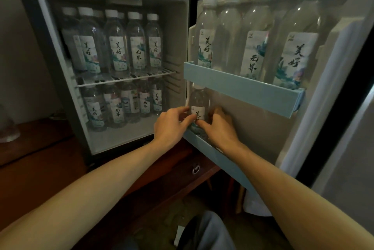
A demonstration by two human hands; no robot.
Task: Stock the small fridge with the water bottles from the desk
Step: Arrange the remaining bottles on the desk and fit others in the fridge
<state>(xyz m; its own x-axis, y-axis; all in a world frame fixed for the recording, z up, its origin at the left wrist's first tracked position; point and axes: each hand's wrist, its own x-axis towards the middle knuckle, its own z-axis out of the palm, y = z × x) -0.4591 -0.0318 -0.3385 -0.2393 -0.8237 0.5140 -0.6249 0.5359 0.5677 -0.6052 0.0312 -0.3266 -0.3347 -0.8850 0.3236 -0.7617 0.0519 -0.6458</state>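
Dim room with the small fridge (176, 37) nearly full: left hand (172, 124) and right hand (218, 128) each have a grip curled round one water bottle (199, 102) standing in the fridge's bottom door shelf (214, 155), so I think next they let go and fetch another.

Between the left hand (172, 126) and right hand (218, 128), a gripped bottle (199, 102) fills the left end of the lower door shelf (214, 154). Right of the right hand that shelf is open. Just above both hands juts the upper door shelf (242, 90), packed with four bottles (255, 33). Left of the left hand, rows of bottles (121, 106) crowd the back under the wire shelf (125, 80). The white floor (125, 138) before them is free.
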